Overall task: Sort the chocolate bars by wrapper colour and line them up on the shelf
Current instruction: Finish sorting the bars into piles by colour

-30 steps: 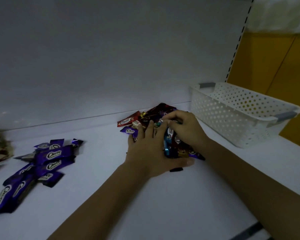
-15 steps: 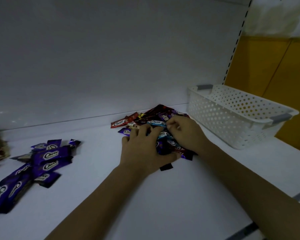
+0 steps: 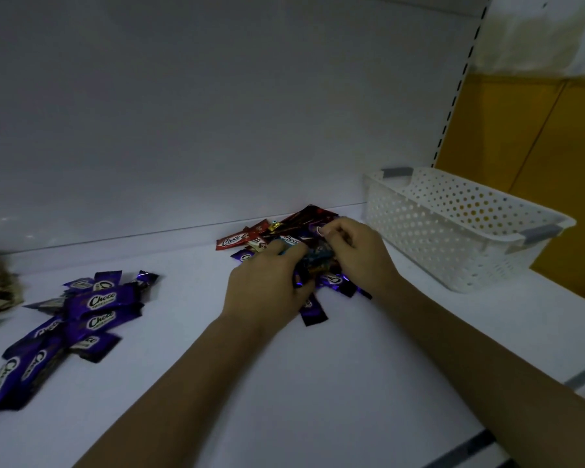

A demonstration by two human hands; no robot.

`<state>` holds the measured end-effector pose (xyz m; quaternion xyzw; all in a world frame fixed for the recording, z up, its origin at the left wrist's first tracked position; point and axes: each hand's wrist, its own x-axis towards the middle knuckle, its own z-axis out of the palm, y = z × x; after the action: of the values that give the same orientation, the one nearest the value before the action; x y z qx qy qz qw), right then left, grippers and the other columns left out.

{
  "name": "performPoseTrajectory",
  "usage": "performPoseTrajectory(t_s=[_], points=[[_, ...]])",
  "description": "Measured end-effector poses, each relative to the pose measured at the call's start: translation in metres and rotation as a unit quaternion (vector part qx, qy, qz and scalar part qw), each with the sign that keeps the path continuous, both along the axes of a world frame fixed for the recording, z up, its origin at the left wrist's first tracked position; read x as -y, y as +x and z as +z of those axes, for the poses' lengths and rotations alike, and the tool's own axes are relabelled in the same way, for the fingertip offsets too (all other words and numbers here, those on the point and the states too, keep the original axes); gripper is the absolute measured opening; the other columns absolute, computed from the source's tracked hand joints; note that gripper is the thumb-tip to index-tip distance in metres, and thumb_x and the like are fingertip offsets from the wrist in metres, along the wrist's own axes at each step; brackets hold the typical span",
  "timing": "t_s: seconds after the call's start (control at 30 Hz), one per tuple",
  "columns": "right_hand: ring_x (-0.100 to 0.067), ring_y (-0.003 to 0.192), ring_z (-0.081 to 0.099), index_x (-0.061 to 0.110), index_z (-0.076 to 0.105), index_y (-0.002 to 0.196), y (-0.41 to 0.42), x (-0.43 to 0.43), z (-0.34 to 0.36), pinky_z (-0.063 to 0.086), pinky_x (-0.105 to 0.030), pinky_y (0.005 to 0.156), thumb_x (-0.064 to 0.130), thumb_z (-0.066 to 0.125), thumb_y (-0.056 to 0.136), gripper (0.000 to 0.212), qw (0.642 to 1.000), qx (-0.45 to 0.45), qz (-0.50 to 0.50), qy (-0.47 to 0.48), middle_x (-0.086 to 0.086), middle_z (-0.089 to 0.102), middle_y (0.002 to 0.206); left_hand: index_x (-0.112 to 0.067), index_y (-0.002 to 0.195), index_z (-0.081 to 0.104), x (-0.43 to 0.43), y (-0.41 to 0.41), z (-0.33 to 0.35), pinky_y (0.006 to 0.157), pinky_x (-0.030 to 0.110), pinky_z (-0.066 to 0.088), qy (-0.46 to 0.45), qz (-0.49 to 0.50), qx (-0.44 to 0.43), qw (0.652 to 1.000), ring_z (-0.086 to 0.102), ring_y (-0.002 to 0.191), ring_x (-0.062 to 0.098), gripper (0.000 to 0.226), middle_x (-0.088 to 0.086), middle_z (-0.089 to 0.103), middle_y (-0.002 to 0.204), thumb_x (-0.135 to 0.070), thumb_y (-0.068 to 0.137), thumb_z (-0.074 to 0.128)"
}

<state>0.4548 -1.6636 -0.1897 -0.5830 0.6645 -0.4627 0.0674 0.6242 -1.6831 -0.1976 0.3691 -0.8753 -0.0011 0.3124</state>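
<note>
Right hand (image 3: pixel 358 258) moved rearward, pinching purple bar (image 3: pixel 317 228); left hand (image 3: pixel 264 292) grips mixed pile (image 3: pixel 294 222).

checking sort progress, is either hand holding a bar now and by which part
The right hand pinches a purple bar by its end, on the mixed pile. The left hand rests on the pile; any grip is hidden.
</note>
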Motion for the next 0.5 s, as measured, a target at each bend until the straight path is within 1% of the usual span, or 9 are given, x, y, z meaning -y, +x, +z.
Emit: performPoseTrajectory(t_s=[0.1,0.17,0.2,0.23,0.3,0.33,0.37,0.43,0.5], points=[[-0.016,0.079,0.062,0.019,0.063,0.098,-0.001,-0.001,-0.003,0.051,-0.035,0.073,0.030,0.048,0.097,0.018,1.000,-0.020,-0.016,-0.002,0.001,0.066,0.084,-0.025,0.120,0.060,0.002,0.005,0.000,0.067,0.028,0.046,0.047,0.032,-0.111,0.992,0.060,0.088,0.019,0.035,-0.003,0.065,0.105,-0.041,0.089,0.056],[-0.013,0.075,0.061,0.019,0.063,0.099,-0.002,-0.001,-0.006,0.047,-0.030,0.069,0.031,0.048,0.097,0.019,0.999,-0.043,-0.023,-0.003,0.003,0.065,0.082,-0.023,0.110,0.064,0.004,0.008,0.000,0.065,0.025,0.049,0.134,0.033,-0.201,0.970,0.062,0.079,0.010,0.027,-0.006,0.067,0.094,-0.039,0.090,0.058],[-0.012,0.073,0.060,0.019,0.063,0.099,-0.003,-0.001,-0.007,0.047,-0.029,0.067,0.032,0.048,0.097,0.019,0.998,-0.055,-0.026,-0.006,0.003,0.066,0.082,-0.024,0.103,0.064,0.005,0.010,0.001,0.066,0.022,0.050,0.196,0.018,-0.261,0.945,0.063,0.078,0.006,0.020,-0.008,0.068,0.092,-0.038,0.090,0.059],[-0.012,0.073,0.060,0.020,0.063,0.100,-0.004,0.000,-0.008,0.047,-0.029,0.066,0.032,0.048,0.097,0.019,0.997,-0.066,-0.026,-0.011,0.003,0.066,0.082,-0.026,0.097,0.063,0.006,0.011,0.002,0.069,0.022,0.052,0.253,-0.003,-0.322,0.912,0.065,0.080,0.006,0.011,-0.007,0.070,0.093,-0.034,0.091,0.060],[-0.011,0.072,0.061,0.020,0.063,0.100,-0.006,0.000,-0.009,0.048,-0.029,0.065,0.032,0.049,0.097,0.019,0.996,-0.086,-0.025,-0.020,0.002,0.067,0.082,-0.027,0.090,0.063,0.007,0.014,0.007,0.077,0.027,0.054,0.322,-0.028,-0.407,0.854,0.068,0.087,0.011,0.004,-0.003,0.071,0.094,-0.027,0.092,0.060],[-0.011,0.072,0.061,0.019,0.063,0.100,-0.007,0.000,-0.009,0.049,-0.029,0.065,0.032,0.049,0.096,0.019,0.995,-0.094,-0.024,-0.018,0.002,0.067,0.082,-0.027,0.089,0.064,0.007,0.015,0.009,0.076,0.027,0.054,0.337,-0.030,-0.429,0.838,0.069,0.086,0.011,0.006,-0.004,0.072,0.091,-0.025,0.092,0.060],[-0.011,0.072,0.061,0.019,0.064,0.100,-0.008,0.000,-0.010,0.049,-0.029,0.065,0.032,0.049,0.096,0.020,0.995,-0.101,-0.023,-0.012,0.002,0.067,0.081,-0.026,0.088,0.064,0.005,0.017,0.011,0.072,0.023,0.053,0.348,-0.029,-0.444,0.825,0.069,0.082,0.008,0.006,-0.007,0.073,0.086,-0.024,0.092,0.060],[-0.011,0.069,0.059,0.019,0.064,0.097,-0.010,0.000,-0.010,0.046,-0.028,0.062,0.032,0.050,0.096,0.019,0.993,-0.113,-0.017,-0.002,0.003,0.066,0.078,-0.025,0.087,0.063,-0.002,0.022,0.015,0.056,0.013,0.049,0.371,-0.029,-0.466,0.803,0.067,0.068,-0.001,0.007,-0.014,0.072,0.073,-0.024,0.093,0.059],[-0.012,0.065,0.057,0.017,0.065,0.094,-0.009,-0.002,-0.008,0.041,-0.026,0.060,0.029,0.053,0.095,0.018,0.989,-0.144,-0.015,-0.016,0.003,0.064,0.074,-0.026,0.087,0.063,-0.012,0.031,0.019,0.049,0.009,0.045,0.383,-0.031,-0.479,0.790,0.064,0.061,-0.006,0.007,-0.018,0.071,0.068,-0.026,0.093,0.059]])
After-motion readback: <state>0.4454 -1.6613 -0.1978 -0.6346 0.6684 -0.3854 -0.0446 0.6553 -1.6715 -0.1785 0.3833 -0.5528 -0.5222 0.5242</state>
